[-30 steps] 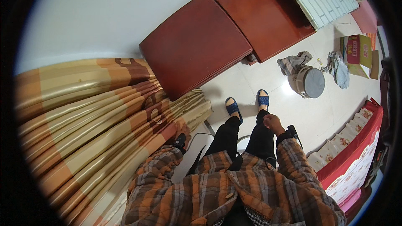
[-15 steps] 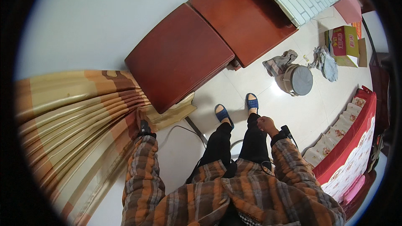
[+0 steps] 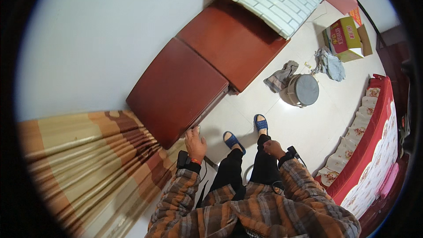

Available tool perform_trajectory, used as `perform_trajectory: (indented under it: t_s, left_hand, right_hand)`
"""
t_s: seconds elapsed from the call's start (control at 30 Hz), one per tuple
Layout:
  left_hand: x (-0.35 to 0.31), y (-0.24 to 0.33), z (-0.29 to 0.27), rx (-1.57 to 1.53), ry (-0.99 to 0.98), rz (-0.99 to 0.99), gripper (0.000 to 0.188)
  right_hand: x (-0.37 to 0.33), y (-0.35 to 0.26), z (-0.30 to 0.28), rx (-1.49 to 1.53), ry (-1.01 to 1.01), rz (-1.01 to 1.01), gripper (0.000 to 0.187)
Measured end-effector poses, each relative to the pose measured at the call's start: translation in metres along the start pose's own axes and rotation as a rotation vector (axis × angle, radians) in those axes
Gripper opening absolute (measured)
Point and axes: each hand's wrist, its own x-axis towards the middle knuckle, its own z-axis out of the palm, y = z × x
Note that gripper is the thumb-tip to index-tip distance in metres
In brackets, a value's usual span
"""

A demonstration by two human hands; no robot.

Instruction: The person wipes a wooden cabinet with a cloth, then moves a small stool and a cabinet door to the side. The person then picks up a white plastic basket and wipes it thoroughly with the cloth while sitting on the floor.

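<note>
My left hand (image 3: 195,144) reaches forward beside the front edge of a dark red wooden cabinet (image 3: 176,88), its fingers stretched out. I cannot tell whether the fingertips touch that edge. Just to the left, a gold and brown striped curtain (image 3: 101,145) hangs in folds near my wrist. My right hand (image 3: 274,149) is held low over my right leg, fingers curled in, and no object shows in it. Both wrists carry small black devices.
A second red wooden top (image 3: 233,39) adjoins the cabinet, partly under a white brick-patterned cover (image 3: 282,4). On the tiled floor are a round grey-topped stool (image 3: 307,90), crumpled cloths (image 3: 282,76) and an open carton (image 3: 346,37). A red-edged floral bed cover (image 3: 368,167) lies right.
My left hand has come out from beside the curtain and moved forward and right to the cabinet edge. My right hand stays low with curled fingers. The whole view has shifted.
</note>
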Motion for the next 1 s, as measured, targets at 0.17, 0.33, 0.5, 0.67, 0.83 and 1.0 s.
perform_trajectory:
  t_s: [0.17,0.33,0.5,0.67,0.83,1.0]
  left_hand:
    - [0.059,0.032,-0.012,0.153,-0.007,-0.087,0.088]
    - [0.083,0.014,-0.004,0.260,-0.342,-0.247,0.116]
    - [0.102,0.001,-0.018,0.244,-0.493,-0.260,0.117]
    - [0.114,0.011,-0.019,0.165,-0.556,-0.348,0.110]
    - [0.067,0.040,0.021,0.215,-0.361,-0.197,0.083]
    - [-0.014,0.082,0.058,0.056,-0.798,0.021,0.057]
  right_hand:
    - [-0.011,-0.019,-0.009,0.079,0.178,0.228,0.023]
    - [-0.008,-0.031,-0.029,0.235,0.059,0.262,0.026]
    - [0.005,-0.029,-0.040,0.156,0.134,0.118,0.026]
    - [0.005,-0.012,-0.065,0.315,0.208,0.070,0.025]
    - [-0.017,0.018,-0.109,0.252,0.289,0.127,0.026]
    - [-0.063,0.049,-0.152,0.114,0.287,-0.021,0.034]
